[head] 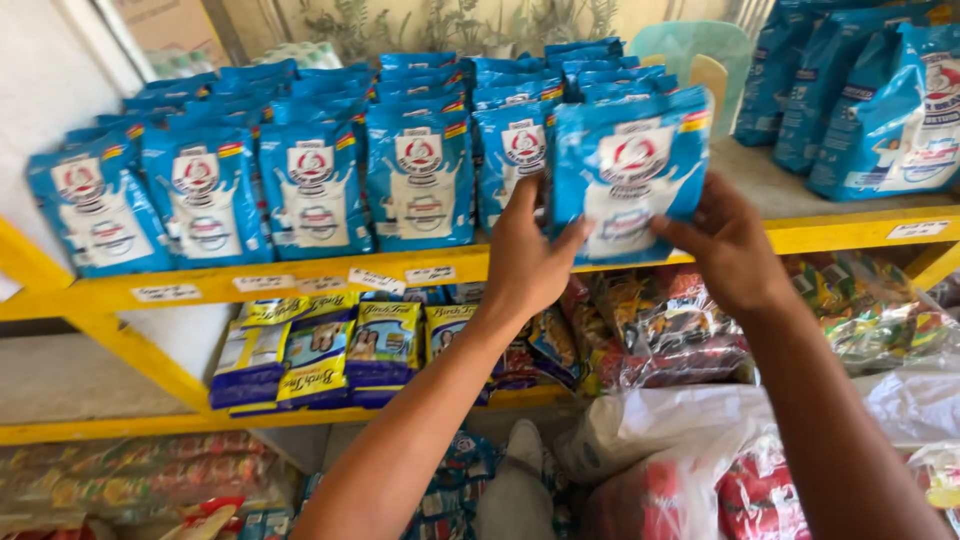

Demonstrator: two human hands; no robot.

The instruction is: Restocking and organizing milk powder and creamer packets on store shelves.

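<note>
A blue and white pouch [628,160] stands upright at the front of the yellow shelf [300,283], at the right end of a row of like pouches [310,185]. My left hand [525,258] grips its lower left edge, thumb on the front. My right hand [725,245] holds its lower right edge. Both arms reach up from the bottom of the view.
Bigger blue bags [880,100] stand at the far right of the shelf. Below it sit purple and yellow packets [320,350] and colourful snack packs [660,330]. White and clear plastic bags [700,450] lie at the bottom right. Paper price tags [265,283] line the shelf edge.
</note>
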